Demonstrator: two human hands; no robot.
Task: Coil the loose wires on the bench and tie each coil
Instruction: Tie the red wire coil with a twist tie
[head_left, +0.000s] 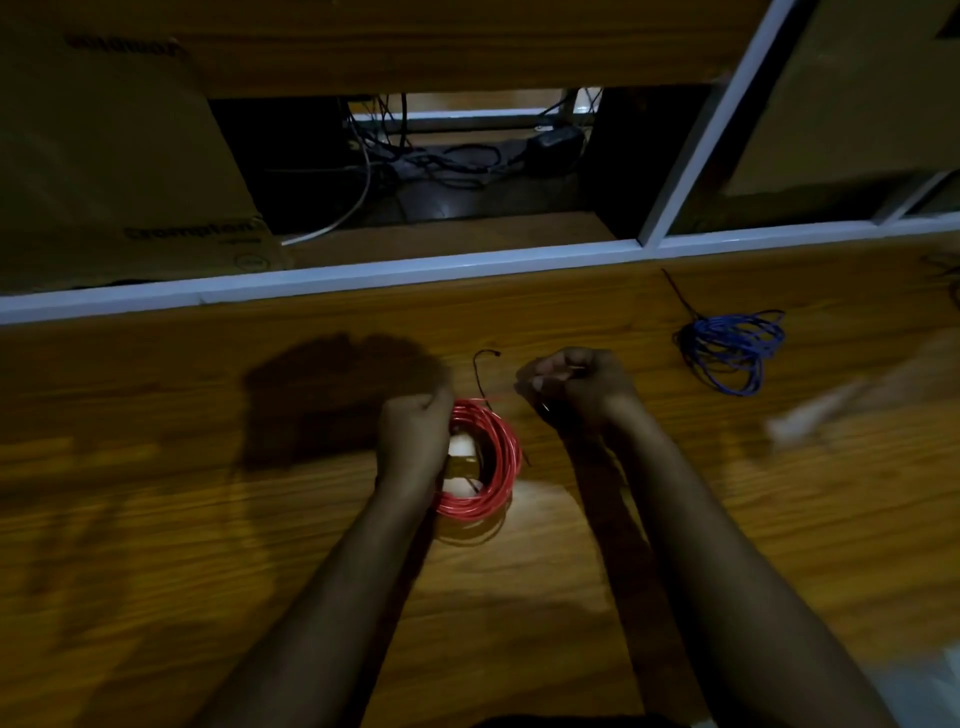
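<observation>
Fingers of our right hand are curled tight around something thin, probably the end of the black tie, though the dim light keeps us from being sure. Our left hand is closed on the far left rim of the red coil, holding its loops together just above the tabletop.

Working down in size: the tabletop runs wide across the view, with a white rail along its back edge. Behind the rail we see a cardboard box at the left, contents hidden, and an open recess holding a tangle of dark cables and a black adapter. On the tabletop, well apart to the right, lies the blue coil, loosely wound, with a dark tie trailing from it. The black tie rises from the red coil's far edge, its tip curling free between our hands.

We judge the tying is under way. The risk: if our left hand eases off, the springy loops may fan out. Pulling the tie at an angle could slip it off the bundle or pinch only a few strands.
</observation>
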